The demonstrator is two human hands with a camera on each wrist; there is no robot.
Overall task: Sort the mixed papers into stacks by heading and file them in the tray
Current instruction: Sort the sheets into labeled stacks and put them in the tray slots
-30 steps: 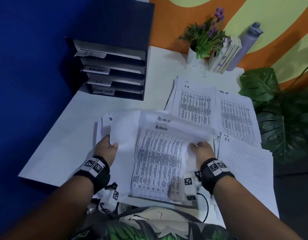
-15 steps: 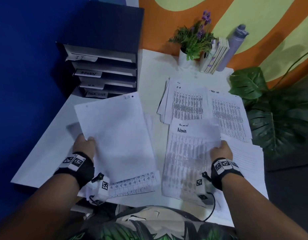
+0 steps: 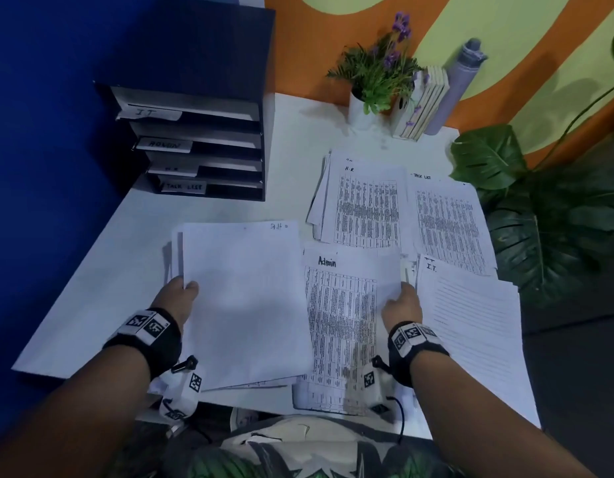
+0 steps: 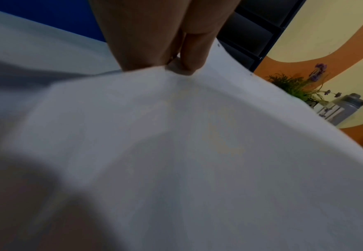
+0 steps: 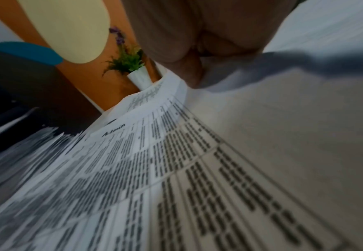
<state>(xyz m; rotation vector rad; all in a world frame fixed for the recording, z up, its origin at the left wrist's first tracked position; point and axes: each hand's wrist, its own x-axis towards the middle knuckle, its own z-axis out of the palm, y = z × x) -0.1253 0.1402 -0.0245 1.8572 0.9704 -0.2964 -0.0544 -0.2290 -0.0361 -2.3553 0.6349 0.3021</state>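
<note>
My left hand (image 3: 181,293) pinches the left edge of a stack of mixed papers (image 3: 243,305), blank side up, low over the table; the left wrist view shows the thumb and fingers (image 4: 189,57) on that stack (image 4: 197,152). My right hand (image 3: 402,301) holds the right edge of the Admin sheet (image 3: 343,305), which lies on the table beside the stack and fills the right wrist view (image 5: 154,169). An H-R pile (image 3: 364,205), a Task List pile (image 3: 450,225) and an I.T. pile (image 3: 471,322) lie to the right. The dark tray (image 3: 195,146) stands at the back left with labelled slots.
A potted plant (image 3: 374,81), a row of books (image 3: 424,101) and a grey bottle (image 3: 453,84) stand at the table's (image 3: 91,288) back edge. A large leafy plant (image 3: 539,215) crowds the right side. A blue wall runs along the left.
The two hands have drawn apart: the left carried the blank-side stack leftward and lowered it, the right brought the Admin sheet down flat on the table beside the I.T. pile.
</note>
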